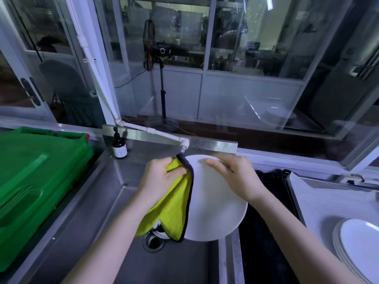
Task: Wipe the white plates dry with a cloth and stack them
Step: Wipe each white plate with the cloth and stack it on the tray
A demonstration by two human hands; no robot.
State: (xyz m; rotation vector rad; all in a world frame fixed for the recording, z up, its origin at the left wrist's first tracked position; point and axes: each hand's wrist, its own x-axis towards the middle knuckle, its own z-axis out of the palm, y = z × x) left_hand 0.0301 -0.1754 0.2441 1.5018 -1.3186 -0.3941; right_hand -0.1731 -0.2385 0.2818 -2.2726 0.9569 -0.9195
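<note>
A round white plate [215, 206], plain and smooth, is held tilted over the steel sink [102, 201]. The right hand [235, 177] grips its far rim, thumb lying on the face. The left hand [162, 177] bunches a yellow cloth [172, 212] with dark edging against the plate's left rim. A stack of white plates [359, 249] sits on the surface [328, 201] at near right.

Glass-paned windows [225, 48] behind steel counter [102, 201]; standing fan [149, 45] beyond.
</note>
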